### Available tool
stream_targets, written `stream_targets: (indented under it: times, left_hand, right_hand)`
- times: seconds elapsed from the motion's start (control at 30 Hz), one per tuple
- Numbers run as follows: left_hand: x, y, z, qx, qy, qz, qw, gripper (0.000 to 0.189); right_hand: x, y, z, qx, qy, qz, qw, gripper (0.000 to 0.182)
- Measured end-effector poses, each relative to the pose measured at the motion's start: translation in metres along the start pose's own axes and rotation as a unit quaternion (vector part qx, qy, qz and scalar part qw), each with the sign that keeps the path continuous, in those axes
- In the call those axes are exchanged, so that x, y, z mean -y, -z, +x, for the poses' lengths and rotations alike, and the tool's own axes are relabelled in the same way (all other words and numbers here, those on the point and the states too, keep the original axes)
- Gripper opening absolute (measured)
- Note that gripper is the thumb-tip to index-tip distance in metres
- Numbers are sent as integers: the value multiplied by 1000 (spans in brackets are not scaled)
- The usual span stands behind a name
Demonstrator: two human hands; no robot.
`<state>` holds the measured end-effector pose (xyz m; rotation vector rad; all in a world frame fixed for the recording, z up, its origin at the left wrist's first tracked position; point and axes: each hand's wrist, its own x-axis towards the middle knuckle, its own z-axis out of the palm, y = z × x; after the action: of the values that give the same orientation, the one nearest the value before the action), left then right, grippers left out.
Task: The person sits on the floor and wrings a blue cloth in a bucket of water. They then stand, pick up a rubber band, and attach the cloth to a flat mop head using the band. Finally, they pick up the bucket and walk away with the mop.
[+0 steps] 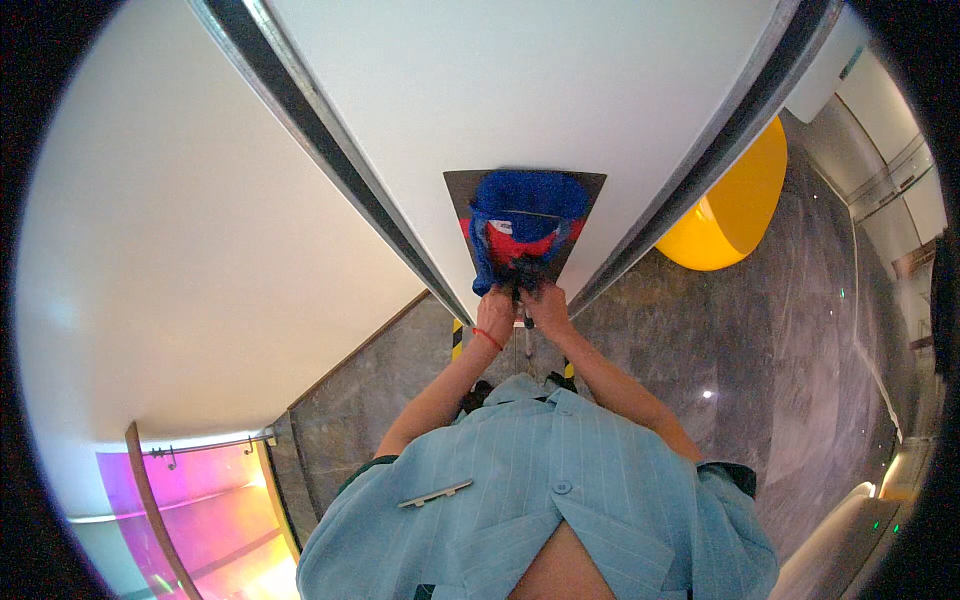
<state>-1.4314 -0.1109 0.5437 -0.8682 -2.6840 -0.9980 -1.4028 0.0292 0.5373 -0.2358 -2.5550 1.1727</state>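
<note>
Both my hands are close together at the near edge of a dark panel with red on it (454,187), set against a tall white board. My left hand (496,309), with a red cord at the wrist, grips a bunched black thing at the lower end of a blue cloth (525,196). Opposite it, my right hand (547,306) is closed on the same dark bunch (529,270). The blue cloth spreads over the panel, and a red patch (517,241) shows in its middle. What exactly lies between my fingers is hidden.
Metal-edged dark channels (345,169) flank the white board (525,90). A yellow rounded object (720,217) stands to the right on the grey floor (675,352). Black-and-yellow striped tape (457,341) runs by the board's foot. A pale wall (187,262) and a pink-purple lit panel (210,517) lie left.
</note>
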Motion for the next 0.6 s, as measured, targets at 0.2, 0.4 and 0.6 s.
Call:
stream_targets:
  times: [0.2, 0.4, 0.6]
  left_hand:
    - [37, -26, 12, 5, -1, -33, 999, 12]
    - [22, -5, 23, 29, 33, -115, 992, 11]
    - [15, 5, 13, 21, 11, -127, 992, 22]
  right_hand:
    - [16, 10, -23, -69, 7, -7, 998, 25]
    - [28, 10, -53, 67, 80, -128, 986, 32]
    - [24, -1, -43, 67, 85, -204, 973, 55]
